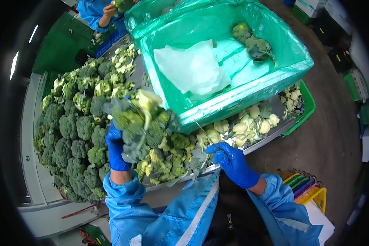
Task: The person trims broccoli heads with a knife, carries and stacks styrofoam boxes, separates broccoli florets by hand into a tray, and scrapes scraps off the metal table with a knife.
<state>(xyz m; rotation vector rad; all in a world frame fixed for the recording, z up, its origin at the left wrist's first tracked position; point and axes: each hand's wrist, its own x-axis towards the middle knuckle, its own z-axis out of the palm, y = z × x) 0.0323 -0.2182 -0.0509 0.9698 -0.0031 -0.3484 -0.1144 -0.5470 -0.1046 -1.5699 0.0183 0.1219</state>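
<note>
Head view — broccoli (141, 127) held, crate edge (238, 98) near

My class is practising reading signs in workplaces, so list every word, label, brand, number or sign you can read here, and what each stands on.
"2": on a small round green sign on the white panel at left.
Markings on the white boxes and black crates at right: too small and blurred to read.
No words or brand names are legible.
</note>
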